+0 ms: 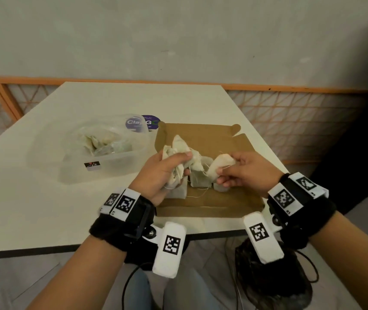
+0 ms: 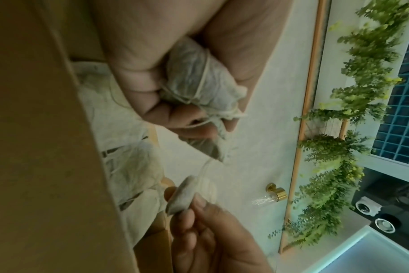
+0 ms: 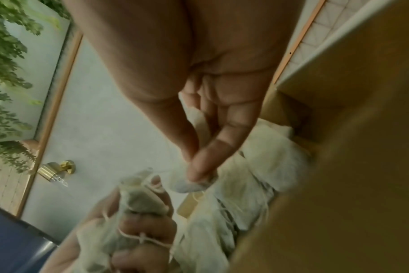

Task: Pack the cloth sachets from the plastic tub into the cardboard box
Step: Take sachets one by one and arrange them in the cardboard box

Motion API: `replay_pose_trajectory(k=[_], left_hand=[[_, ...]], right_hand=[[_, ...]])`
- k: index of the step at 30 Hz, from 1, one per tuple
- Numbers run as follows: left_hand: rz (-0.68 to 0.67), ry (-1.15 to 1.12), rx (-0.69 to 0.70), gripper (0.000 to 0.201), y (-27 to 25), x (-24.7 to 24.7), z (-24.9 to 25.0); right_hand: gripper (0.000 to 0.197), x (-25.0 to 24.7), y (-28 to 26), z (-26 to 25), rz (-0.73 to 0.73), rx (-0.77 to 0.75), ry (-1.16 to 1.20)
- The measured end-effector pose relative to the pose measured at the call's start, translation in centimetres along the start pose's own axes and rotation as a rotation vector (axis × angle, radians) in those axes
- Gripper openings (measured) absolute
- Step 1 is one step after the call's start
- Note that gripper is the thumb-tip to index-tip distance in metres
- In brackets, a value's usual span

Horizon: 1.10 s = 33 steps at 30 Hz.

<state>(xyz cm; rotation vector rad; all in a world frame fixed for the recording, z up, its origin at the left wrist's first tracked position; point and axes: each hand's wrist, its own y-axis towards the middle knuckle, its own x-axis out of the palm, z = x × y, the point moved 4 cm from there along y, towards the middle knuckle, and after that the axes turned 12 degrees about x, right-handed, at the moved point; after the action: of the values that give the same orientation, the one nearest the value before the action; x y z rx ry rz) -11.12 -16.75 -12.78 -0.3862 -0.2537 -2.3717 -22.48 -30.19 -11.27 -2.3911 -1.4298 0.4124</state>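
My left hand [image 1: 167, 168] grips a bunch of pale cloth sachets [image 1: 179, 148] with tangled strings, held just above the open brown cardboard box [image 1: 234, 193]. Curled fingers [image 2: 152, 96] wrap the bunch of sachets [image 2: 199, 81] in the left wrist view. My right hand [image 1: 236, 171] pinches a single sachet [image 1: 220, 165] between thumb and fingers, a thread still joining it to the bunch. That pinched sachet [image 3: 189, 184] shows under my fingertips [image 3: 203, 162]. Several sachets [image 1: 197, 177] lie in the box. The clear plastic tub [image 1: 102, 153] at the left holds more sachets [image 1: 102, 144].
A round purple lid or sticker [image 1: 142, 123] lies behind the tub. The white table's near edge [image 1: 44, 249] runs below my wrists. An orange lattice railing [image 1: 290, 121] borders the table's far and right sides. Cables [image 1: 308, 274] hang below the table.
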Motion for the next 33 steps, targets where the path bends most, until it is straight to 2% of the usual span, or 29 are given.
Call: replay_pose_trajectory(k=[2,4,9,15,19,21,26,28,30,33], left_hand=[[0.008,-0.035,0.019,0.004,-0.1,-0.1,0.1],[0.003,-0.020,0.057,0.007,-0.2,-0.1,0.1],[-0.016,0.088,0.106,0.008,-0.2,0.4,-0.5],[-0.099,0.145,0.140,0.032,-0.4,1.0,-0.7],[-0.186,0.224,0.070,0.040,-0.5,1.2,-1.3],[-0.165,0.257,0.065,0.038,-0.5,1.2,-1.5],[-0.149,0.290,0.063,0.015,-0.5,1.4,-1.5],[-0.137,0.297,0.065,0.012,-0.5,1.3,-1.4],[-0.117,0.277,0.063,0.010,-0.6,1.1,-1.3],[-0.104,0.231,0.075,0.007,-0.8,1.0,-0.9]], right_hand=[[0.019,0.1,0.2,0.9,0.037,-0.049,-0.053],[0.017,0.3,0.4,1.5,0.082,-0.104,-0.107],[0.009,1.0,-0.1,1.5,0.086,-0.201,0.023],[0.004,1.3,-0.4,0.1,0.048,-0.272,0.065],[0.024,1.7,-0.2,-0.9,-0.029,-0.278,0.102],[0.021,1.9,0.0,-1.1,-0.002,-0.276,0.069],[0.023,1.3,0.6,-1.5,0.216,-0.284,0.058],[0.025,0.4,1.1,-1.5,0.279,-0.250,0.148],[0.022,-0.9,1.6,-1.1,0.339,-0.150,0.305],[0.008,-2.1,1.8,0.1,0.380,0.017,0.533]])
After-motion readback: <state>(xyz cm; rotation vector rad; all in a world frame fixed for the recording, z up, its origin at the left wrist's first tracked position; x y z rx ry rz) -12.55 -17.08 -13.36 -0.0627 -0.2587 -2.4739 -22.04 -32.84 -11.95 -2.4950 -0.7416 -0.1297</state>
